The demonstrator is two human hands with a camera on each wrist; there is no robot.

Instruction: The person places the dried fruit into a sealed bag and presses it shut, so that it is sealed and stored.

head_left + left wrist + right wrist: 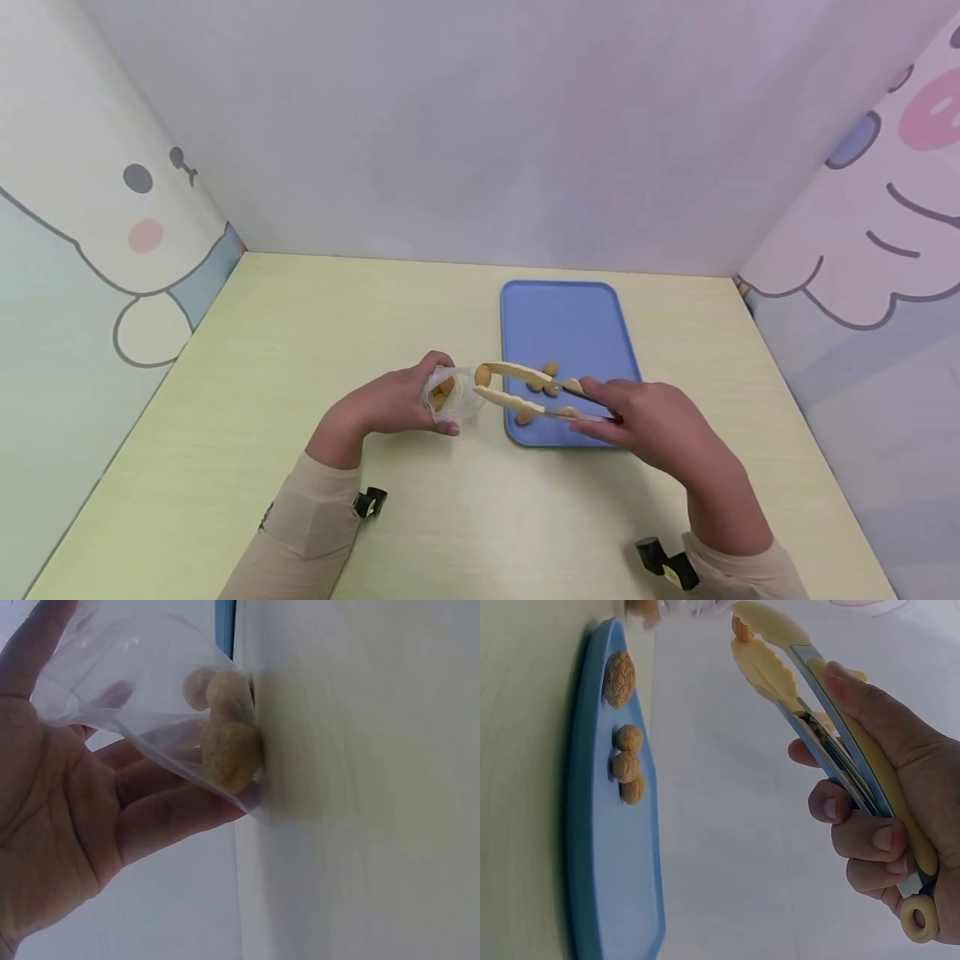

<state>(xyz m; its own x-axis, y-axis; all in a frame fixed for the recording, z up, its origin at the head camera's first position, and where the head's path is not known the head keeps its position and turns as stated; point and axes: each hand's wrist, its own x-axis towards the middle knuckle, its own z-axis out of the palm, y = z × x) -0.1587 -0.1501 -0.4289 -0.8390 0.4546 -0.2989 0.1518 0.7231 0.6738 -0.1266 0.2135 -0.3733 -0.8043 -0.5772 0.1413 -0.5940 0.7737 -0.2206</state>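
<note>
The left hand gripped a clear plastic bag; the right hand clamped tongs pinching 1 walnut beside it.

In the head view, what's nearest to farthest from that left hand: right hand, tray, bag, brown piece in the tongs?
1. Plastic bag: in the left hand.
2. Brown piece: right, in the tongs.
3. Blue tray: farther right.
4. Right hand: rightmost, holding the tongs.

We've got the tray on the table, wall behind. 4 walnuts on tray: 3 clustered, 1 nearer us toward the left edge. Plastic bag left of tray, more walnuts inside. Tongs span tray's left edge, 1 walnut between tips beside bag.
</note>
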